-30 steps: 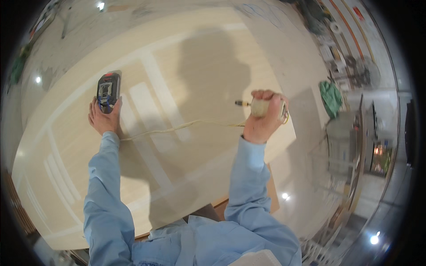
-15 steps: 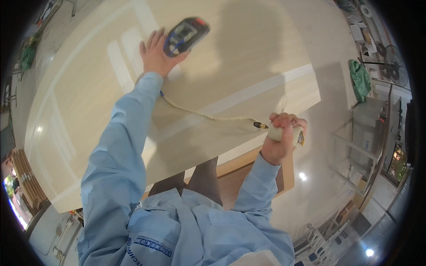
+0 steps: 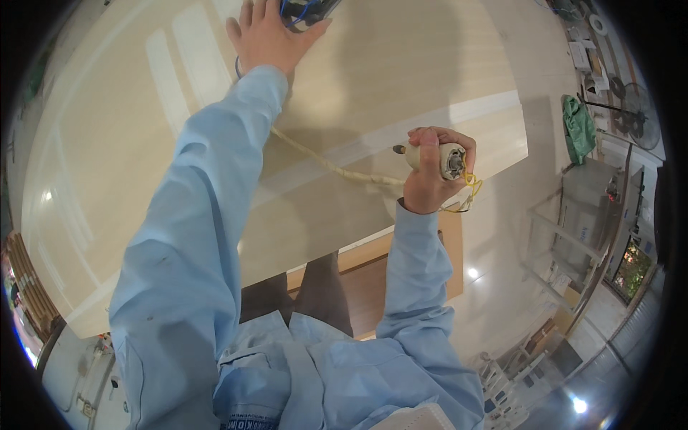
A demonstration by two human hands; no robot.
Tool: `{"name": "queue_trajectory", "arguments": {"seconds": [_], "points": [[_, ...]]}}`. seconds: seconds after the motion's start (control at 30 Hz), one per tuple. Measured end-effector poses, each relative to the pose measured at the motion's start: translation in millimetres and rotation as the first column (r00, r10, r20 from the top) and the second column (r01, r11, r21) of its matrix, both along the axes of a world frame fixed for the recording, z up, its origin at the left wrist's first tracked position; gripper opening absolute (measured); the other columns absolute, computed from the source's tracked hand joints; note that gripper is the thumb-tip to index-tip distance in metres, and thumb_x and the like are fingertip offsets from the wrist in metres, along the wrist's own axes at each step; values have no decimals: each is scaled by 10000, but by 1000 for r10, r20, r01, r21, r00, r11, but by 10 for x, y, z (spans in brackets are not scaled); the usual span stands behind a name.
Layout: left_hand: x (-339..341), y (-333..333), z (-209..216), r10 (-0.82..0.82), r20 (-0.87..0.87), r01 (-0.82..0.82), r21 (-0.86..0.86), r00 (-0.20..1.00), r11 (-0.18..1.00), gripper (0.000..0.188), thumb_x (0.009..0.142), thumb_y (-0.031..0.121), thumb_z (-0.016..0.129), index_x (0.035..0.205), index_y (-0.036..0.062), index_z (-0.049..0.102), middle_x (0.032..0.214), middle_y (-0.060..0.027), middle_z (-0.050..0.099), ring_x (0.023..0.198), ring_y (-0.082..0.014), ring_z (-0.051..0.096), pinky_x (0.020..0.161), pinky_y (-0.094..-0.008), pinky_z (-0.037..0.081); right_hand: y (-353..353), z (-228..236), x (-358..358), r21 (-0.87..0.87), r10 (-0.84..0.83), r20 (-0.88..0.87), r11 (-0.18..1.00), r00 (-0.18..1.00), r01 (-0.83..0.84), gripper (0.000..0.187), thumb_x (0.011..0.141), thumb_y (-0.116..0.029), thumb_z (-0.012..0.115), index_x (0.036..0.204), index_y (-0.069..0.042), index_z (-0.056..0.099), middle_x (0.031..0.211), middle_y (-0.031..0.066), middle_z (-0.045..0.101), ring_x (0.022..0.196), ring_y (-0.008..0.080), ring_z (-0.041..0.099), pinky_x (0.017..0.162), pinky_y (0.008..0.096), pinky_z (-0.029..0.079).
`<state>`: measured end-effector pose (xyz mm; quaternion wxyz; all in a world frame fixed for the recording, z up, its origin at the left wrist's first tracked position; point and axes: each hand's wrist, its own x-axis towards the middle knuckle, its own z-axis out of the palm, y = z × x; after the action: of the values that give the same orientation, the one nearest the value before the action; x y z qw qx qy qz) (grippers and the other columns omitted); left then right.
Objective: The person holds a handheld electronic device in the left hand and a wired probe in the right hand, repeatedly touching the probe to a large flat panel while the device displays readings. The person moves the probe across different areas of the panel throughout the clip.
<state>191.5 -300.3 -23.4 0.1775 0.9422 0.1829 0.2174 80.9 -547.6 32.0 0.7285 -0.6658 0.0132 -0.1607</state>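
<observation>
L hand: my L hand (image 3: 266,37) is stretched out over the pale board (image 3: 459,136), at top of view; fingers fanned apart, thumb out wide, black block (image 3: 319,11) btwn thumb & index. Can't tell if they're gripping it.
Black block: just past my L hand, partly cut off by top edge of view, w/ blue wires (image 3: 307,10) on it.
R hand: my R hand (image 3: 434,168) has fingers & thumb wrapped round the cream motor (image 3: 452,162), clamped on it, over the board's near R edge.
Cream motor: sideways in my grip, dark tip (image 3: 398,150) pointing L, open end facing R; yellow wires (image 3: 471,185) loop out beside it.
Cord: cream cord (image 3: 333,166) runs from nr my L cuff across to my R hand; exact join hidden.
Nr me: brown panel (image 3: 362,290) below the board's near edge, beside my dark trousers (image 3: 322,290).
Far R: green cloth (image 3: 578,129), black fan (image 3: 640,115) nr it.
</observation>
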Motion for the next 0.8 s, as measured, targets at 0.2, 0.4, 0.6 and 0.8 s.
{"name": "queue_trajectory", "arguments": {"seconds": [0.2, 0.4, 0.6, 0.8], "points": [[20, -29, 135, 9, -33, -9, -1, 999, 1000, 980, 775, 684, 756, 1428, -10, 527, 1543, -211, 486, 1501, -386, 347, 1250, -580, 195, 50, -20, 13, -21, -13, 98, 1000, 995, 16, 232, 882, 57, 695, 988, -13, 501, 835, 136, 676, 723, 193, 684, 676, 330, 595], [34, -23, 137, 8, -58, -8, -5, 998, 1000, 987, 776, 692, 751, 1434, -9, 525, 1545, -207, 485, 1503, -382, 344, 1253, -578, 192, 16, 57, 37, -156, -22, 6, 987, 1000, 23, 233, 886, 65, 689, 978, -19, 493, 833, 136, 669, 738, 195, 679, 697, 337, 596], [27, -25, 172, 9, -60, -9, -3, 998, 1000, 972, 782, 674, 764, 1434, -5, 524, 1545, -202, 483, 1503, -375, 345, 1257, -565, 191, 91, 119, 148, 43, -39, 139, 999, 990, 34, 227, 887, 64, 689, 973, -15, 493, 828, 146, 672, 756, 204, 685, 716, 353, 599], [3, -5, 214, -4, -66, 3, -12, 998, 1000, 973, 787, 678, 760, 1441, -2, 521, 1544, -198, 486, 1503, -372, 343, 1259, -558, 190, 92, 75, 168, -58, -18, 51, 998, 999, 21, 234, 895, 52, 689, 994, -14, 488, 835, 149, 674, 752, 209, 683, 725, 359, 593]]}}
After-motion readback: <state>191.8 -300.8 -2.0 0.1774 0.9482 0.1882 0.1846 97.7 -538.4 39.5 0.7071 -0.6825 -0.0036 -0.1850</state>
